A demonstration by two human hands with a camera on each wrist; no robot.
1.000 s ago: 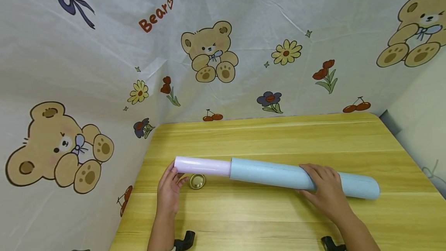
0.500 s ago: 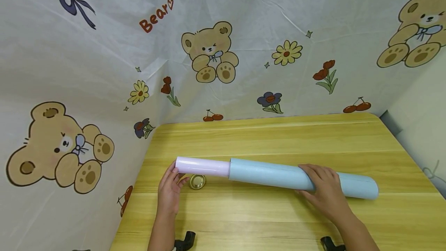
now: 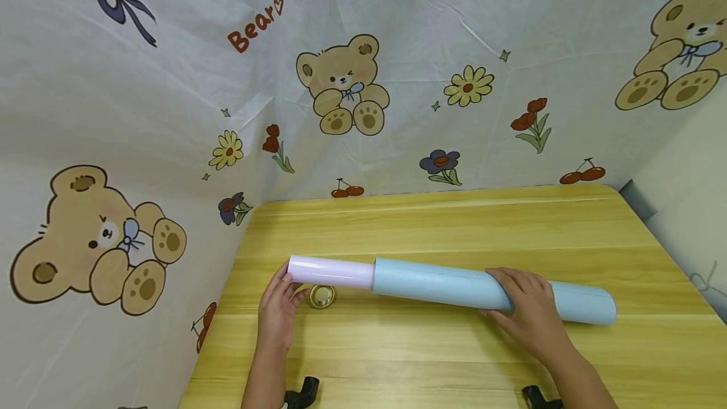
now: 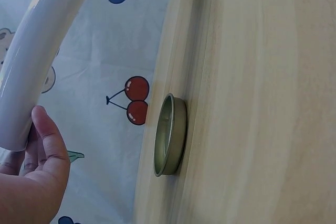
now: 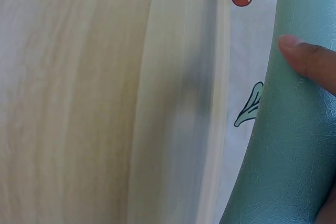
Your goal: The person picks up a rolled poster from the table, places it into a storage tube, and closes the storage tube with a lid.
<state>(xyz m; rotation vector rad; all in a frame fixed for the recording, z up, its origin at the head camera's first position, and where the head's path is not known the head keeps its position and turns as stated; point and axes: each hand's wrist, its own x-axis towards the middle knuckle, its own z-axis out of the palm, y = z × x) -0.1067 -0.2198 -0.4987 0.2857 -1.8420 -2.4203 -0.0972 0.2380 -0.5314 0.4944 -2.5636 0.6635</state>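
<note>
A pale lilac roll (image 3: 332, 271) reaches into the left end of a light blue tube (image 3: 443, 283). At the roll's outer end, my left hand (image 3: 276, 314) holds it with the fingertips; the left wrist view shows the thumb and fingers against the glossy roll (image 4: 39, 51). My right hand (image 3: 528, 311) grips the blue tube right of its middle, and in the right wrist view its thumb (image 5: 307, 59) lies across the textured tube (image 5: 294, 145). How deep the roll sits inside the tube is hidden.
A round gold lid-like dish (image 3: 322, 296) lies on the wooden table (image 3: 397, 358) beside my left fingertips, below the roll. Behind and left of the table hangs a cloth (image 3: 397, 11) with printed bears. Black mounts are at both wrists.
The lilac roll's outer end and my left hand have shifted slightly right, so a little less of the roll shows outside the blue tube. My right hand has barely moved.
</note>
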